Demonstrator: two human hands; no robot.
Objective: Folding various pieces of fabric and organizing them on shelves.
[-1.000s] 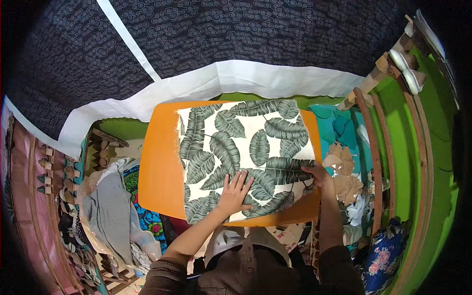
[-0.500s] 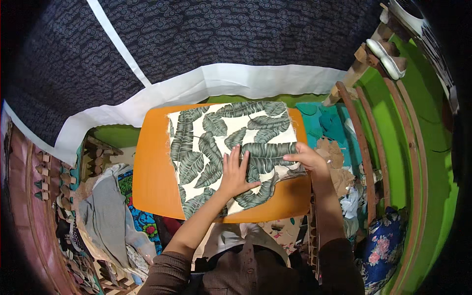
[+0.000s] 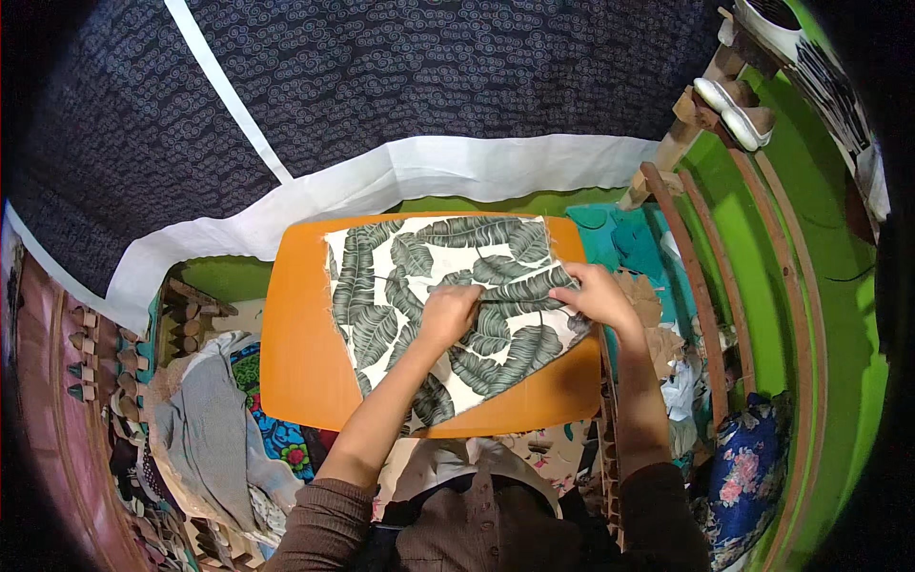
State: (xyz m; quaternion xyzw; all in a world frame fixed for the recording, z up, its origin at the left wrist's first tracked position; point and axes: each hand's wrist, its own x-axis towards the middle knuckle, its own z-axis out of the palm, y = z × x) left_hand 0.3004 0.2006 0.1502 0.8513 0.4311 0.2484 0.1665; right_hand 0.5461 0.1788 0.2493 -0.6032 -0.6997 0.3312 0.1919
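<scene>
Leaf-print fabric (image 3: 419, 296) lies spread on the orange tabletop (image 3: 295, 353), a cream cloth covered with large dark green palm-like leaves. Its left and far edges lie flat and roughly square to the table, with a slightly frayed look along the far edge. The right side is doubled over: a flap comes across from the right corner toward the middle, so the near right edge runs as a slant down to a point near the front rim of the table.

Both hands rest on that flap, about the middle of the cloth. The left hand (image 3: 448, 313) is curled, fingers bent down onto the cloth at the inner end of the fold, pinching or pressing it; which of the 2 cannot be told. The right hand (image 3: 599, 294) lies just beside the cloth's right edge, fingers closed over the folded flap and gripping it. A straight crease runs between the 2 hands.

Bare orange surface shows to the left of the cloth and along the front. A grey garment (image 3: 205, 434) lies in a heap left of the table, and teal fabric (image 3: 629, 238) sits to the right, behind the right hand.
</scene>
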